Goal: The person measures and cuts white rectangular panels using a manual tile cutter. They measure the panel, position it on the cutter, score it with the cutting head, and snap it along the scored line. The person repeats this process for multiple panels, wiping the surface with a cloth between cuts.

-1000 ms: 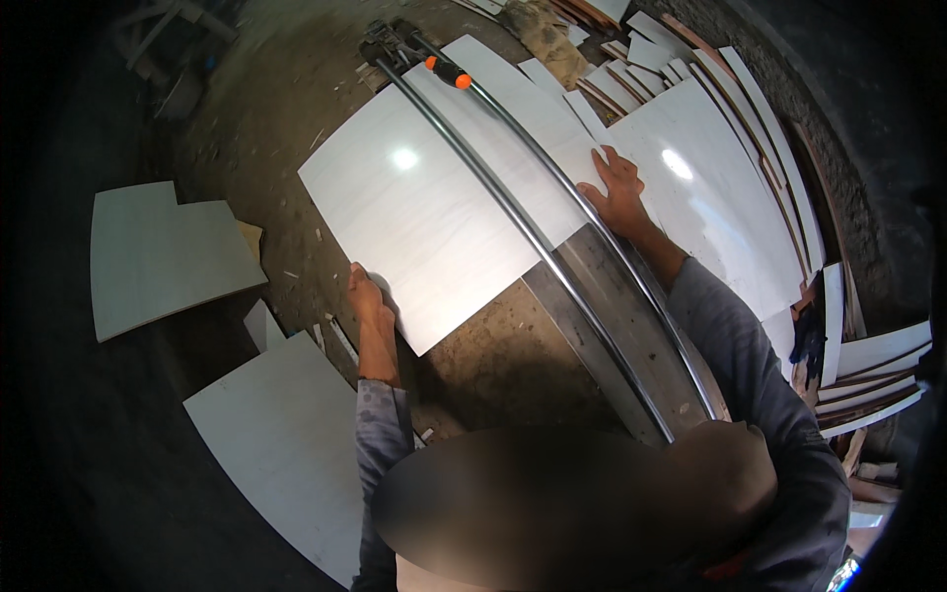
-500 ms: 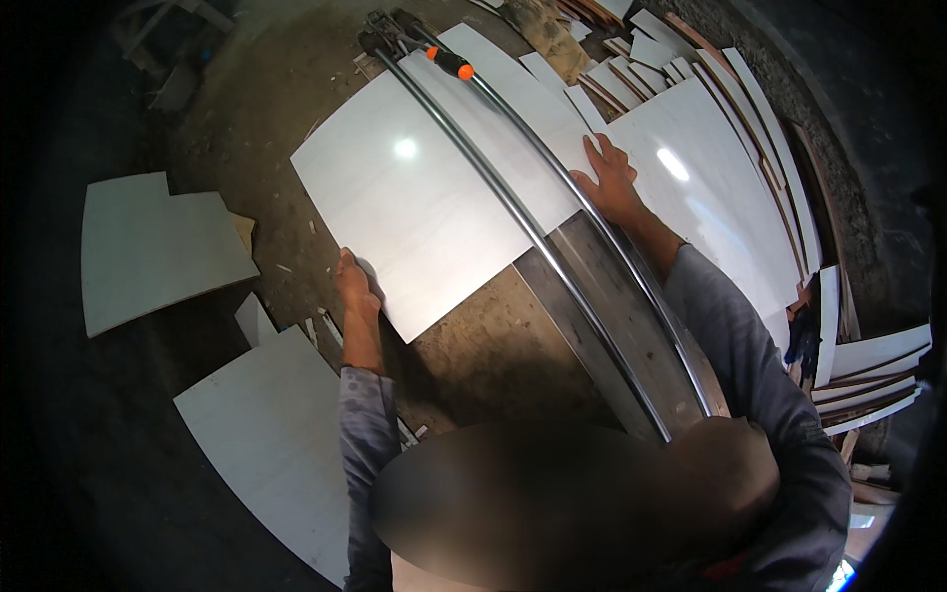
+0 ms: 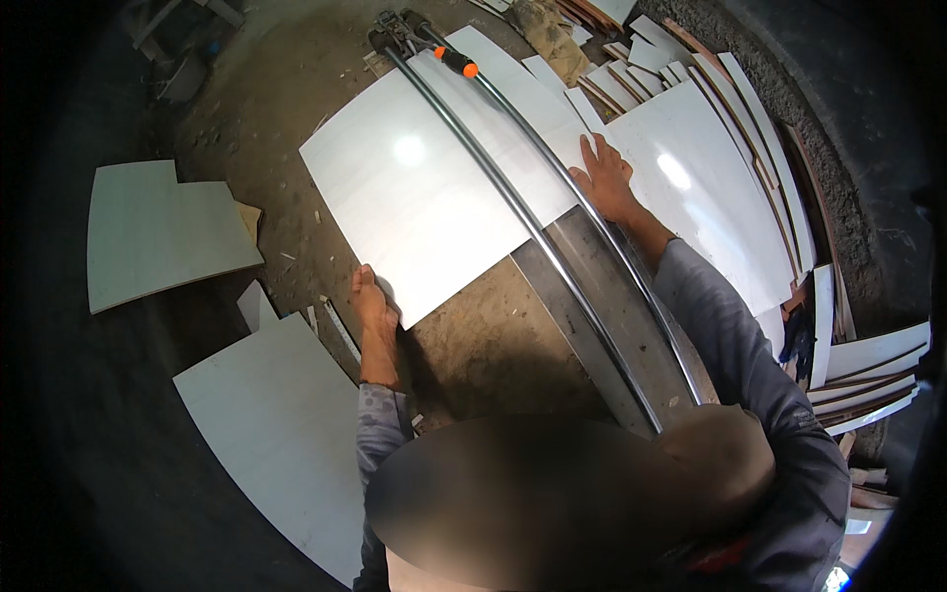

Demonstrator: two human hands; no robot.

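A large white tile lies on the bed of a manual tile cutter, under its two chrome rails. My left hand grips the tile's left edge close to the near corner; part of its fingers is hidden by the tile. At the tile's right edge rests my right hand, fingers stretched and spread, thumb beside the right rail. The cutter's black handle with orange ends sits at the far end of the rails.
Large white tiles and cut strips lie stacked at the right. On the left are a notched tile and another tile piece. Small offcuts are scattered over the dirt floor. A crumpled tan sack lies at the far side.
My left hand has slid nearer along the tile's left edge, toward the near corner. My right hand stays at the right edge. The view has shifted slightly.
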